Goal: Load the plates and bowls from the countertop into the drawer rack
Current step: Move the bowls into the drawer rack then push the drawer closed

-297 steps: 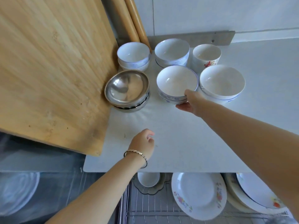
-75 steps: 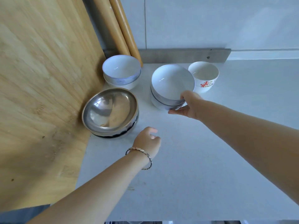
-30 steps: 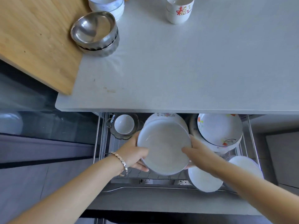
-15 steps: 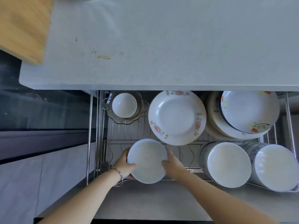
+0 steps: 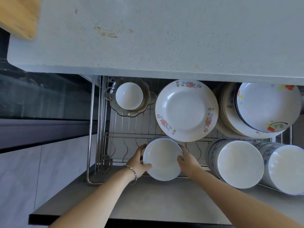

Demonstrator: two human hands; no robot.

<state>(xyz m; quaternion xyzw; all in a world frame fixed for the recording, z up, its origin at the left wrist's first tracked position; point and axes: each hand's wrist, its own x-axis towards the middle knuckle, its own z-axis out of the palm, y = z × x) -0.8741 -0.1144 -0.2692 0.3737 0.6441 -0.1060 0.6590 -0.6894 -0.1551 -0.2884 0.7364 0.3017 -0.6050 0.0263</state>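
The left hand [image 5: 139, 163] and right hand [image 5: 187, 162] grip opposite rims of the stacked white bowls [image 5: 162, 159], low in the drawer rack [image 5: 125, 134] front row beside the floral plate [image 5: 186, 111]; next, probably, seat and release them.

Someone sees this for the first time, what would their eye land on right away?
The left hand and right hand grip a white bowl by its rim over the front of the open drawer rack. Just behind it lies a large floral plate, and at the front right stand the bowl stacks.
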